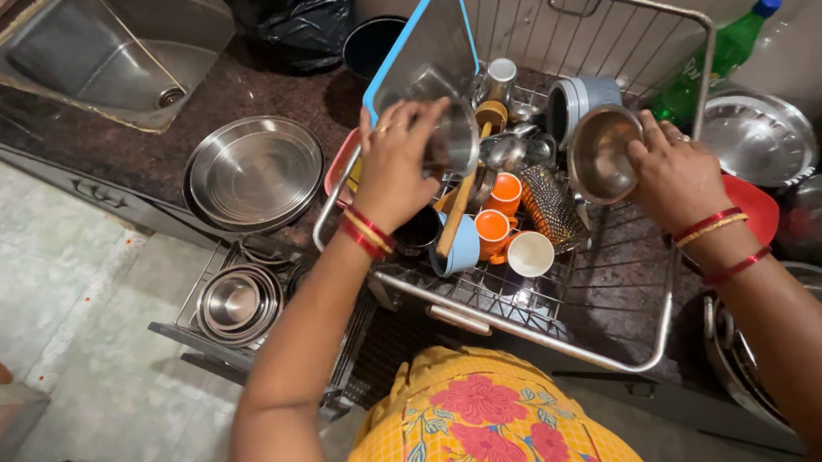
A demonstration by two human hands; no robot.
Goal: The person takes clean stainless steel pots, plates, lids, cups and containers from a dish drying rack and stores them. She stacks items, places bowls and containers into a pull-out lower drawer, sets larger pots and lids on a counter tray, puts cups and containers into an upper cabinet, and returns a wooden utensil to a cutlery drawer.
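Note:
My left hand (398,159) grips a small steel bowl (455,137) above the left part of a wire dish rack (519,325). My right hand (673,171) holds a second steel bowl (601,155) tilted on its side over the rack's right part. Below the hands the rack holds orange cups (497,229), a light blue cup (461,248), a white cup (530,254), a wooden spoon (457,205), a metal grater (550,209) and steel tumblers (500,76). Red and gold bangles sit on both wrists.
A large steel plate (255,172) lies on the dark counter left of the rack, with a steel sink (108,46) beyond. An open drawer (235,301) below holds nested steel bowls. A green bottle (721,55), steel plates (759,136) and a red plate (757,206) stand at right.

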